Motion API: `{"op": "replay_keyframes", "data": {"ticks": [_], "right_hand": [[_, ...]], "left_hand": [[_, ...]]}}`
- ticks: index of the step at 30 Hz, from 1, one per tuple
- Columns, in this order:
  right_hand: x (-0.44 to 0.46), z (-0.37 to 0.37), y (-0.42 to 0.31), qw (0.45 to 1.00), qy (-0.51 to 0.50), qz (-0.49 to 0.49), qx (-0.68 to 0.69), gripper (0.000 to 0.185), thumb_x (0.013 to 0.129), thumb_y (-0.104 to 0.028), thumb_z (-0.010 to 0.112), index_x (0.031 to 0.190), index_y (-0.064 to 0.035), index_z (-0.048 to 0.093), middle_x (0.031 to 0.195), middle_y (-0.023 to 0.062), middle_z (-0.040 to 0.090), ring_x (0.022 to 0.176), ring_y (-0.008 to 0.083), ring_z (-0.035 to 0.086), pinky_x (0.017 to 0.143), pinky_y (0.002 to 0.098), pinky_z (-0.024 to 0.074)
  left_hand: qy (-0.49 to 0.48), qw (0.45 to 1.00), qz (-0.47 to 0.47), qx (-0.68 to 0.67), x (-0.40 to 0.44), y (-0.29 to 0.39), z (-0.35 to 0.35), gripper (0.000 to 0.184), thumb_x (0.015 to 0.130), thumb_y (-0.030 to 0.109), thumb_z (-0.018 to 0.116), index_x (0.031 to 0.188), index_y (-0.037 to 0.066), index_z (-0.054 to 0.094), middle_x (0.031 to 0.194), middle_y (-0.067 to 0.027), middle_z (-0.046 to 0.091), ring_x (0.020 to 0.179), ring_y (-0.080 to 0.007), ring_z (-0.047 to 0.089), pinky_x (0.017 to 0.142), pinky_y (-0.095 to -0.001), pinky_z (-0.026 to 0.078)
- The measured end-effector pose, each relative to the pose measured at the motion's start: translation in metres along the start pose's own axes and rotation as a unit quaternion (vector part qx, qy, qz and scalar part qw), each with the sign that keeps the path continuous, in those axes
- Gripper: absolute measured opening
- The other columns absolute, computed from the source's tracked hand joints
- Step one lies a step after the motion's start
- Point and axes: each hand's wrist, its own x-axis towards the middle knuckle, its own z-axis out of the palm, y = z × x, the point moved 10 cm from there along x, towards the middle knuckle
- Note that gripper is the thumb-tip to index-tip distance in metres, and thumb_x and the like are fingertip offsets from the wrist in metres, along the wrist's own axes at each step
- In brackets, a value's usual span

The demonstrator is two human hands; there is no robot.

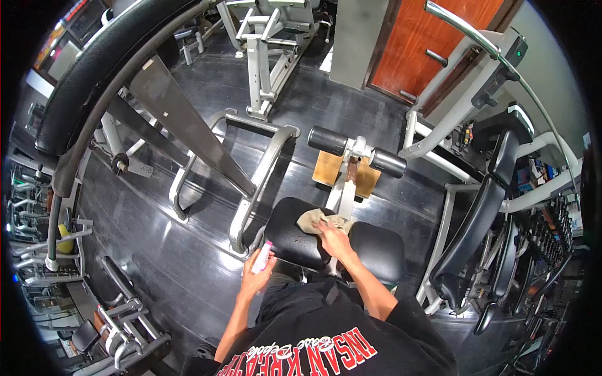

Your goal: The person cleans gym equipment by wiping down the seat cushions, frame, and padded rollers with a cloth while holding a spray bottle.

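Note:
My left hand [256, 274] is wrapped round a small white bottle [262, 258] with a pink top, just left of the seat. My right hand [333, 240] presses a beige cloth [311, 220] onto the left black pad [290, 233] of a gym machine, near the gap between the pads. Beside it is the right black pad [378, 252], which nothing touches. Beyond the pads, two black foam rollers [328, 140] sit on the machine's white frame, above a wooden footplate [328, 168].
A grey metal machine frame [263, 178] stands close on the left, with a large black pad [94, 75] above it. At the right is a black padded bench [467, 235]. An orange-brown door [414, 53] and a grey-white machine [256, 69] stand farther back.

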Motion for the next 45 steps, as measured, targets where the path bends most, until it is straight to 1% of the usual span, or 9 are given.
{"op": "replay_keyframes", "data": {"ticks": [2, 4, 7, 13, 19, 22, 29, 37, 45], "right_hand": [[0.004, 0.006, 0.018, 0.994, 0.021, 0.104, 0.01, 0.039, 0.083, -0.011, 0.051, 0.121, -0.0123, 0.057, 0.122, 0.0164, 0.057, 0.113, 0.0361, 0.054, 0.092, 0.0467, 0.0461], [0.022, 0.031, -0.011, 0.996, 0.066, 0.012, -0.058, 0.035, 0.083, -0.012, 0.051, 0.118, -0.0109, 0.057, 0.097, 0.022, 0.064, 0.1, 0.04, 0.059, 0.083, 0.0488, 0.0491], [0.027, 0.064, -0.079, 0.996, 0.003, -0.07, -0.051, 0.041, 0.084, -0.012, 0.052, 0.124, -0.018, 0.053, 0.138, 0.0131, 0.043, 0.122, 0.0382, 0.045, 0.097, 0.0461, 0.0433], [-0.014, 0.022, -0.048, 0.991, 0.009, -0.131, -0.012, 0.043, 0.082, -0.004, 0.052, 0.122, -0.0166, 0.056, 0.133, 0.0077, 0.051, 0.126, 0.0336, 0.044, 0.101, 0.045, 0.0409], [-0.043, -0.006, 0.023, 0.996, -0.008, 0.057, 0.063, 0.042, 0.082, -0.002, 0.049, 0.123, -0.011, 0.054, 0.127, 0.0161, 0.053, 0.121, 0.0387, 0.046, 0.097, 0.0466, 0.0437], [-0.016, 0.011, -0.028, 0.996, 0.063, -0.054, 0.024, 0.045, 0.081, -0.004, 0.053, 0.125, -0.0096, 0.053, 0.125, 0.0179, 0.053, 0.125, 0.0413, 0.04, 0.099, 0.0483, 0.0405], [-0.024, 0.023, -0.078, 0.984, -0.036, -0.173, 0.004, 0.05, 0.079, -0.005, 0.054, 0.127, -0.0166, 0.053, 0.136, 0.0065, 0.048, 0.132, 0.0329, 0.034, 0.107, 0.045, 0.0334], [-0.03, 0.011, 0.026, 0.993, 0.065, 0.058, 0.077, 0.046, 0.081, -0.003, 0.049, 0.127, -0.0102, 0.052, 0.133, 0.0193, 0.047, 0.125, 0.0429, 0.039, 0.104, 0.0455, 0.0357], [-0.038, 0.027, -0.056, 0.987, -0.035, -0.159, -0.006, 0.055, 0.078, -0.003, 0.053, 0.13, -0.0183, 0.051, 0.138, 0.0044, 0.046, 0.135, 0.0279, 0.032, 0.106, 0.0409, 0.0344]], "left_hand": [[0.005, 1.0, -0.009, -0.007, 0.0, -0.006, -0.004, 0.014, 0.086, 0.015, 0.066, 0.095, 0.006, 0.06, 0.065, 0.0033, 0.055, 0.052, -0.0037, 0.05, 0.047, -0.0207, 0.04], [0.003, 1.0, -0.013, -0.007, 0.0, -0.004, -0.004, 0.013, 0.086, 0.013, 0.065, 0.095, 0.006, 0.059, 0.067, 0.0024, 0.055, 0.053, -0.0042, 0.05, 0.048, -0.0211, 0.041], [-0.004, 1.0, -0.02, -0.011, 0.002, 0.0, 0.002, 0.013, 0.086, 0.011, 0.064, 0.096, 0.005, 0.058, 0.068, 0.0019, 0.056, 0.053, -0.0049, 0.051, 0.048, -0.0216, 0.041], [-0.01, 1.0, -0.01, 0.002, 0.003, 0.006, 0.006, 0.014, 0.085, 0.01, 0.064, 0.097, 0.005, 0.058, 0.068, 0.001, 0.056, 0.054, -0.0054, 0.052, 0.049, -0.0226, 0.041], [0.024, 1.0, -0.006, 0.003, -0.004, -0.01, -0.01, 0.014, 0.086, 0.01, 0.063, 0.097, 0.004, 0.059, 0.07, -0.0005, 0.057, 0.055, -0.0062, 0.053, 0.051, -0.0225, 0.043], [0.028, 0.999, -0.008, -0.018, -0.004, -0.016, -0.009, 0.014, 0.086, 0.01, 0.063, 0.098, 0.004, 0.059, 0.07, -0.0006, 0.058, 0.056, -0.0063, 0.053, 0.052, -0.0224, 0.044], [0.019, 0.999, -0.018, -0.033, 0.001, -0.012, 0.002, 0.016, 0.086, 0.014, 0.066, 0.097, 0.005, 0.059, 0.069, 0.0007, 0.057, 0.056, -0.0051, 0.053, 0.051, -0.0224, 0.043], [0.011, 1.0, -0.006, -0.001, -0.006, -0.02, 0.0, 0.015, 0.086, 0.014, 0.067, 0.097, 0.006, 0.062, 0.066, 0.0025, 0.056, 0.054, -0.004, 0.052, 0.048, -0.0209, 0.041], [-0.01, 1.0, 0.012, -0.016, -0.008, -0.003, 0.01, 0.015, 0.086, 0.014, 0.067, 0.097, 0.005, 0.061, 0.066, 0.0021, 0.056, 0.054, -0.004, 0.051, 0.049, -0.0203, 0.042]]}}
